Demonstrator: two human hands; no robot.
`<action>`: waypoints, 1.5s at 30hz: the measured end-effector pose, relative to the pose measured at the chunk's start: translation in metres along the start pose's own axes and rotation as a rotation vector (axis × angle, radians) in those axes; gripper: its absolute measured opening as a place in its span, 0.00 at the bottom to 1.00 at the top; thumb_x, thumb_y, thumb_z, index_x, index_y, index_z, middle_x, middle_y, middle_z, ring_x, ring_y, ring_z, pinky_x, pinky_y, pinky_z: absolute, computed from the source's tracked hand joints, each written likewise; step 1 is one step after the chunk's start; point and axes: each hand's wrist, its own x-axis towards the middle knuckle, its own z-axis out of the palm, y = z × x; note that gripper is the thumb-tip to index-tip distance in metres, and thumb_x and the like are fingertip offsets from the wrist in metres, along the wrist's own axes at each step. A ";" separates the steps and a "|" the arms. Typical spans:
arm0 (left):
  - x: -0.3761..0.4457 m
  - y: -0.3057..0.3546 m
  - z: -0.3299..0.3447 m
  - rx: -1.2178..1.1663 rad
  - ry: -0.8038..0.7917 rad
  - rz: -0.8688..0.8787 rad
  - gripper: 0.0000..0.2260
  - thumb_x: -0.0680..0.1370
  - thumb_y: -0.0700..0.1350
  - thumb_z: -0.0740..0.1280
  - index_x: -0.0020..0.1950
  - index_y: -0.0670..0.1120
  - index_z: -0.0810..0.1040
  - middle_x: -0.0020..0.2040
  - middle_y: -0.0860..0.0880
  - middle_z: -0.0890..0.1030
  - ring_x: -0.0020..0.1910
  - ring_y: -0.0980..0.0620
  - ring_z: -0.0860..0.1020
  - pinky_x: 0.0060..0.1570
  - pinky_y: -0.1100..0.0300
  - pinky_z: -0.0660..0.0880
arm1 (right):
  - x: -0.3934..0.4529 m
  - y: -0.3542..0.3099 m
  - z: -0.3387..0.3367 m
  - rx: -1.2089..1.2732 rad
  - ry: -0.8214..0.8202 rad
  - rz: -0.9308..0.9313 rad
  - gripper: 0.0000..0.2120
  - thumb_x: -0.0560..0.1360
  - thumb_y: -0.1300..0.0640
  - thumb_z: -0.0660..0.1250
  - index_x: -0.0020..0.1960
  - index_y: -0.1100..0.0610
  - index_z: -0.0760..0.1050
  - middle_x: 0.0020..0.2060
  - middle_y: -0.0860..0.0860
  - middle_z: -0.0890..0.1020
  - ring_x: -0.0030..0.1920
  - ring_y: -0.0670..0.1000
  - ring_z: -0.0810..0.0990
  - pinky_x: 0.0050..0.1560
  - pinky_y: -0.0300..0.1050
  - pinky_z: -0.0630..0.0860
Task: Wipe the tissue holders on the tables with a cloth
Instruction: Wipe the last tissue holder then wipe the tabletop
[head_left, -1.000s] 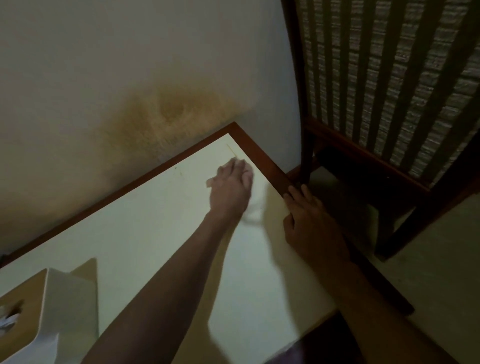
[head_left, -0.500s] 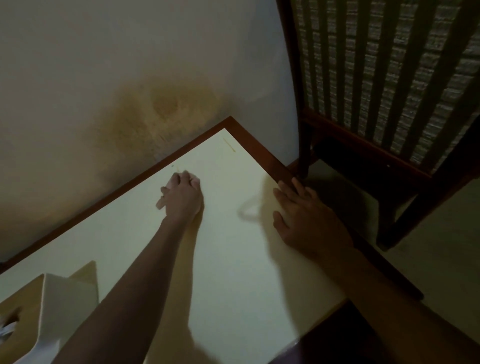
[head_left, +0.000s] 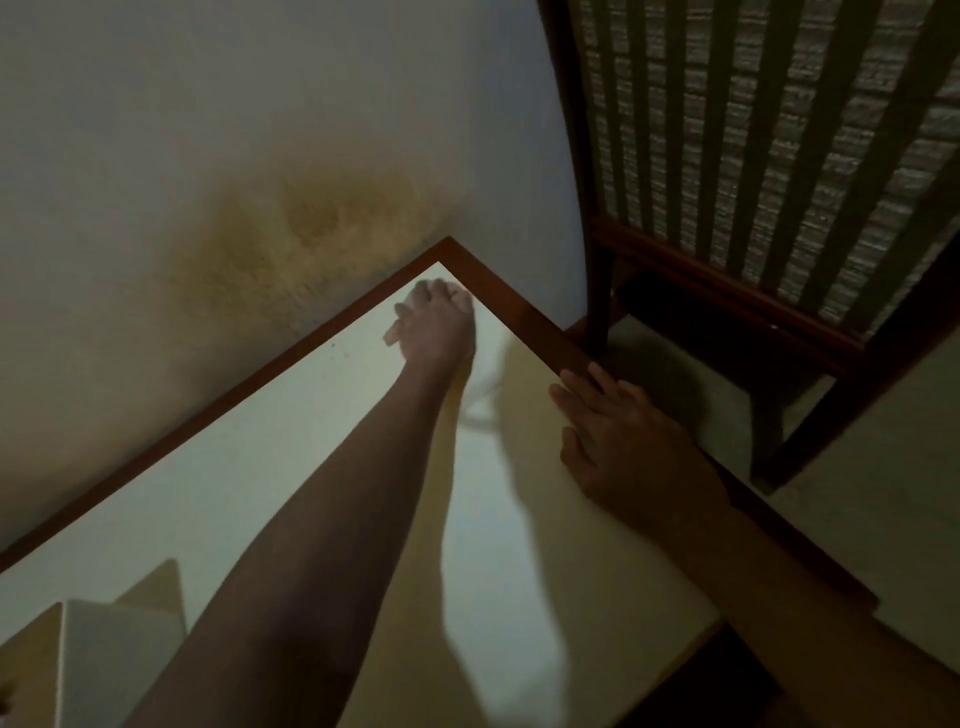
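Cream table meets wall; left hand fingers curled on cloth near corner, right hand spread flat at edge

Pale worktop with a dark wood rim ran across centre frame. Stained wall filled upper left. Dark slatted chair stood upper right, on light floor.

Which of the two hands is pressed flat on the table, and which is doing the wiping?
The right hand lies flat, fingers straight, at the table's right edge. The left hand, curled over a pale cloth, works the far corner.
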 end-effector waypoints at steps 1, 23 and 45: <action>-0.002 -0.010 -0.001 0.023 -0.015 -0.054 0.20 0.83 0.45 0.49 0.74 0.41 0.60 0.74 0.40 0.61 0.70 0.37 0.62 0.64 0.36 0.65 | 0.000 0.000 0.000 -0.006 0.006 -0.002 0.26 0.75 0.49 0.51 0.67 0.57 0.75 0.67 0.54 0.75 0.69 0.58 0.71 0.67 0.52 0.61; 0.056 -0.063 0.017 -0.128 0.039 0.163 0.23 0.82 0.50 0.48 0.74 0.41 0.63 0.74 0.41 0.65 0.71 0.39 0.63 0.70 0.44 0.60 | 0.001 -0.001 0.004 -0.026 0.027 0.002 0.26 0.75 0.49 0.52 0.68 0.57 0.73 0.67 0.54 0.75 0.69 0.58 0.71 0.65 0.51 0.59; -0.189 -0.058 0.014 -0.678 0.042 0.365 0.13 0.75 0.40 0.69 0.59 0.48 0.80 0.57 0.63 0.79 0.57 0.72 0.72 0.59 0.74 0.68 | 0.006 -0.003 -0.009 0.011 -0.116 0.025 0.42 0.67 0.40 0.35 0.76 0.52 0.60 0.76 0.49 0.60 0.77 0.52 0.54 0.74 0.48 0.52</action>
